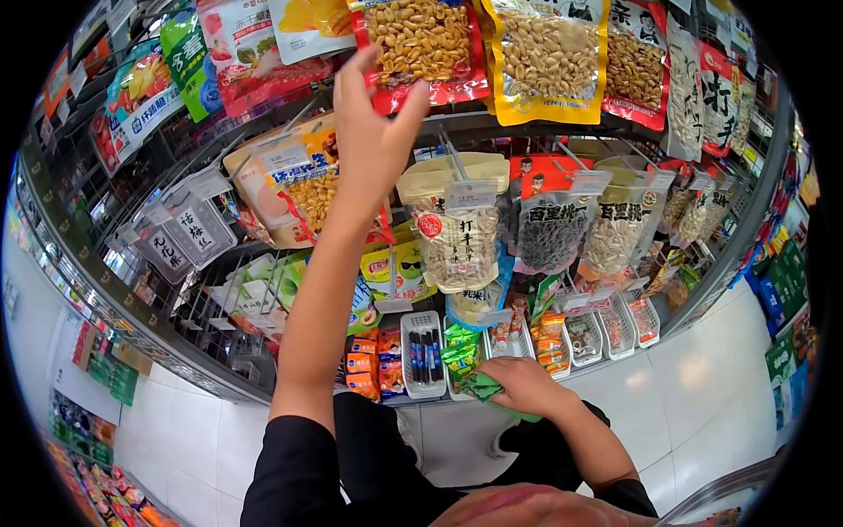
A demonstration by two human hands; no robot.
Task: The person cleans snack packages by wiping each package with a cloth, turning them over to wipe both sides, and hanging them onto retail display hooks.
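Observation:
My left hand (378,119) is raised with its fingers spread, at the lower left edge of a red bag of peanuts (420,44) on the upper row. Whether the fingertips touch the bag cannot be made out. Lower down, my right hand (527,386) is closed on a green cloth (492,392), beside the front edge of the small white baskets. Right of the red bag hangs a yellow bag of peanuts (551,57). A clear-fronted bag of seeds (457,233) hangs below, between my two hands.
Metal hooks with price tags (471,194) jut out from the rack. White baskets (423,389) of small packets line the bottom shelf, near my legs. More snack bags (549,224) hang to the right. Pale floor tiles (702,386) show below, with other shelves at both sides.

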